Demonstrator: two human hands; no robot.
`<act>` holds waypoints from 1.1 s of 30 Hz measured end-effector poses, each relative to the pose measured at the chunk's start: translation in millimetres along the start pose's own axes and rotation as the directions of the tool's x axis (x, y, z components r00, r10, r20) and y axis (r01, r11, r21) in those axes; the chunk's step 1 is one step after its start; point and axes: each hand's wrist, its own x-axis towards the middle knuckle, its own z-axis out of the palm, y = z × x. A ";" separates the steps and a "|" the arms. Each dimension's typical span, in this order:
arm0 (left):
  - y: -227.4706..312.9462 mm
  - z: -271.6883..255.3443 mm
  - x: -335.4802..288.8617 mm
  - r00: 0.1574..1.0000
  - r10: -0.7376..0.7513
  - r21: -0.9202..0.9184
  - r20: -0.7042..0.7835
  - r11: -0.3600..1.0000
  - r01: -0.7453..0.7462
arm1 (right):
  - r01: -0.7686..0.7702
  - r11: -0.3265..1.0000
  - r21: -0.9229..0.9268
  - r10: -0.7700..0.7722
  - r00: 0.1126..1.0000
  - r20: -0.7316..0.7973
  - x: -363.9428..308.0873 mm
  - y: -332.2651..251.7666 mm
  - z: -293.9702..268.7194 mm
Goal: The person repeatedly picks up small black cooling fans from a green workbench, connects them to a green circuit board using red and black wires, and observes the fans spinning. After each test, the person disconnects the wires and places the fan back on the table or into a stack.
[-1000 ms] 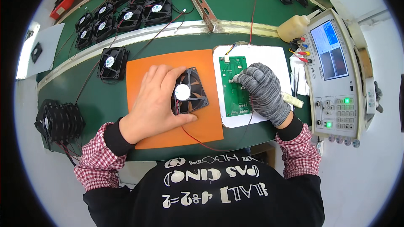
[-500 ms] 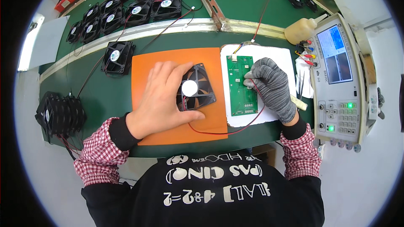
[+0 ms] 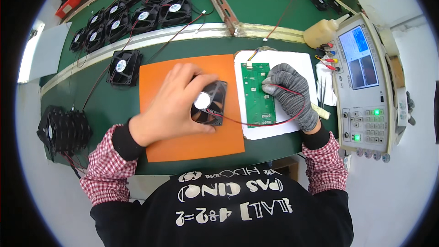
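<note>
My bare left hand (image 3: pixel 171 103) grips a black square cooling fan (image 3: pixel 216 97) by its left side, over an orange mat (image 3: pixel 192 151). The fan is slightly tilted, with a pale round hub. From its lower edge a red and black cable (image 3: pixel 256 123) loops right across a green circuit board (image 3: pixel 259 103) and over the glove. My right hand (image 3: pixel 292 93), in a grey knit glove, pinches the cable's end at the board's right side. The fingertips hide the plug there. A connector with coloured wires (image 3: pixel 251 57) sits at the board's top.
The board lies on a white pad (image 3: pixel 292 57). A tester with a screen (image 3: pixel 361 68) stands right, with tweezers (image 3: pixel 323 91) and a yellowish bottle (image 3: pixel 322 33) beside it. More fans lie behind the metal rail (image 3: pixel 160 36); a fan stack (image 3: pixel 64 130) stands left.
The left hand has turned the fan, so its cable now leaves at the lower right. The cable has risen over the board and glove. The right hand's pinch has shifted slightly up the board.
</note>
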 end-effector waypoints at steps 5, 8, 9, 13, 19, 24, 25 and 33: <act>9.5 5.3 -5.1 0.996 -0.036 0.049 -0.079 0.998 0.040 | 0.085 0.980 -0.179 -0.077 0.996 0.052 2.1 -2.0 -0.2; 19.4 -4.8 -8.9 0.979 0.043 0.085 -0.201 0.996 -0.026 | 0.069 0.986 -0.154 -0.062 0.997 0.049 -1.4 3.7 1.5; 30.2 -14.1 -8.3 0.938 0.192 0.274 -0.288 0.955 -0.111 | 0.065 0.987 -0.148 -0.059 0.997 0.042 -2.0 5.4 0.7; 49.5 -30.4 -28.9 0.677 0.536 0.337 -0.504 0.844 -0.417 | 0.138 0.984 -0.109 -0.142 0.989 -0.032 1.5 2.7 6.8; 52.3 -52.1 -37.1 0.981 0.079 -0.984 0.179 -0.005 0.180 | 0.116 0.986 -0.120 -0.120 0.992 -0.026 -0.6 4.4 5.3; 48.2 -46.0 -38.9 0.966 0.061 -0.964 0.250 -0.074 0.255 | 0.128 0.985 -0.112 -0.132 0.991 -0.023 -0.8 0.9 3.5; 49.8 -46.5 -38.2 0.970 0.030 -0.969 0.241 -0.039 0.242 | 0.127 0.985 -0.114 -0.131 0.991 -0.024 -1.1 1.0 3.0; 69.3 -39.7 -23.3 0.517 0.658 0.809 -0.548 0.575 0.126 | 0.187 0.962 -0.200 -0.181 0.982 0.047 8.7 -2.6 10.8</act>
